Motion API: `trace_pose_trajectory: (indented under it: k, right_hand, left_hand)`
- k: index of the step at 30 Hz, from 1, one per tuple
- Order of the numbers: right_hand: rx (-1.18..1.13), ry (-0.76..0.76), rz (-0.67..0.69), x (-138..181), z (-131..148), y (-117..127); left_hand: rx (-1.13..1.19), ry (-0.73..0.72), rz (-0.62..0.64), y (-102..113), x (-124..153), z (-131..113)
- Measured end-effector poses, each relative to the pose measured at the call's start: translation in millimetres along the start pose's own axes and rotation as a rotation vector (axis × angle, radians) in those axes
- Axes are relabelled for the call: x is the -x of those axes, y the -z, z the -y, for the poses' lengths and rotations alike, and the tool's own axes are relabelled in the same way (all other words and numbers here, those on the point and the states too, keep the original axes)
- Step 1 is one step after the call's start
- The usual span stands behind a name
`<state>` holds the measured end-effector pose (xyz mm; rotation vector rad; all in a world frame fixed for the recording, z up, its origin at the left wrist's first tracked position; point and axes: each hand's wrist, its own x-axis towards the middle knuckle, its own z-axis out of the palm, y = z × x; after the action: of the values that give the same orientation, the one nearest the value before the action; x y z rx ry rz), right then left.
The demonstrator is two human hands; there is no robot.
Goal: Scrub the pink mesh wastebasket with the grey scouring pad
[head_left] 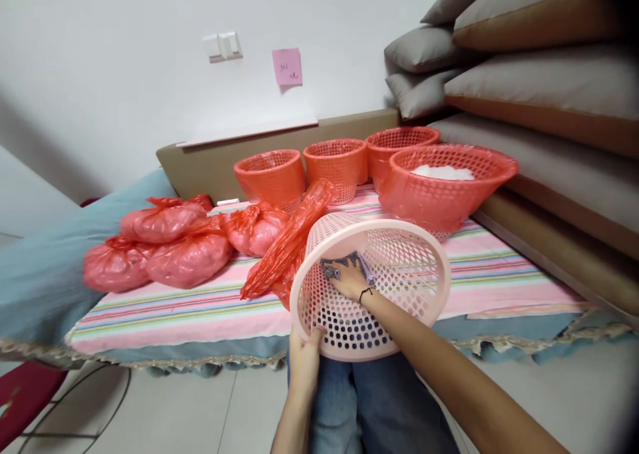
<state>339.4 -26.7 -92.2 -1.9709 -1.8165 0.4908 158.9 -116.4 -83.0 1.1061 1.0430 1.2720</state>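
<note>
A pale pink plastic basket (pixel 404 267) with a perforated wall lies tilted over my lap, its mouth facing me. With the thumb over its lower left rim, my left hand (pixel 305 357) grips it. My right hand (pixel 350 278) reaches deep inside, fingers somewhat spread over a dark patterned cloth (pixel 368 271) held against the inner wall. Part of the cloth is hidden under the hand. Just left of the basket, a crumpled red plastic bag (pixel 294 241) lies on the striped cover.
Red bin-lined baskets (pixel 269 168) stand at the back; the nearest red basket (pixel 434 194) contains something white. Several filled, tied red bags (pixel 190 257) sit left on the striped sheet (pixel 200 317). Grey cushions (pixel 539 81) are stacked at right. A red stool (pixel 24 394) is lower left.
</note>
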Motion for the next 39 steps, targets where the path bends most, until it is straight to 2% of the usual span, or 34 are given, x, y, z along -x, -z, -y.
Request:
trace_pose_trajectory:
  k: [3,6,11,15,20,24,28,32,35,38,39]
  right_hand:
    - [0.015,0.012,0.055,6.4,1.8,6.0]
    - [0.018,0.044,0.083,28.1,5.6,8.8]
    - [-0.104,0.155,0.151,102.0,11.3,15.2]
    - [-0.141,0.156,0.215,165.2,17.6,25.2]
    - [-0.131,0.217,0.282,207.5,24.9,32.9]
    - [-0.04,0.195,0.225,213.1,17.8,36.9]
    - [0.071,0.176,0.144,212.2,2.5,46.6]
    - [0.073,0.175,0.141,209.2,-4.9,60.5]
    - [-0.112,0.137,0.134,189.4,-7.3,72.7]
    - [-0.453,0.096,0.163,145.6,-12.8,86.6]
    - [-0.56,0.063,0.125,127.1,-14.9,91.1]
  left_hand:
    - [-0.041,-0.022,0.028,0.9,-2.0,2.8]
    - [-0.078,-0.048,0.06,2.8,-4.8,6.0]
    - [-0.014,-0.049,0.063,-1.6,-5.4,1.9]
    - [0.035,-0.03,0.079,-9.5,-3.7,-8.4]
    - [0.004,-0.055,0.082,-13.4,-9.7,-18.3]
    - [-0.099,-0.133,0.153,-7.1,-27.1,-39.4]
    - [-0.254,-0.175,0.212,5.2,-46.4,-79.6]
    - [-0.329,-0.226,0.281,10.8,-47.2,-104.7]
    - [-0.293,-0.224,0.252,8.2,-35.9,-95.3]
    - [-0.227,-0.166,0.222,2.0,-21.5,-68.5]
    - [-0.212,-0.157,0.214,-0.4,-17.1,-58.5]
